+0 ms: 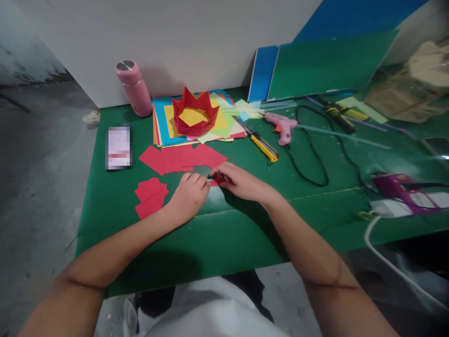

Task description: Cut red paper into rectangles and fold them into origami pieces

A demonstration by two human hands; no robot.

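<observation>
Two hands seen: one left hand (pixel 189 195), one right hand (pixel 242 182). One small red piece (pixel 216 181) held between. Red paper (pixel 178 159) laid in two groups; pieces overlapped, total hidden. One bottle (pixel 136 91), one paper crown (pixel 185 128), one knife (pixel 260 142), one glue gun (pixel 283 125) counted. One coloured paper stack (pixel 162 128) shown, sheets not countable.

Head view: looking forward and down
Left hand (pixel 187 195), right hand (pixel 242 181): mid-frame, seen from above and behind
Table (pixel 231 248): close — full depth in view
White panel (pixel 196 37): farther, across the top
White clothing (pixel 206 311): nearest — bottom edge
</observation>
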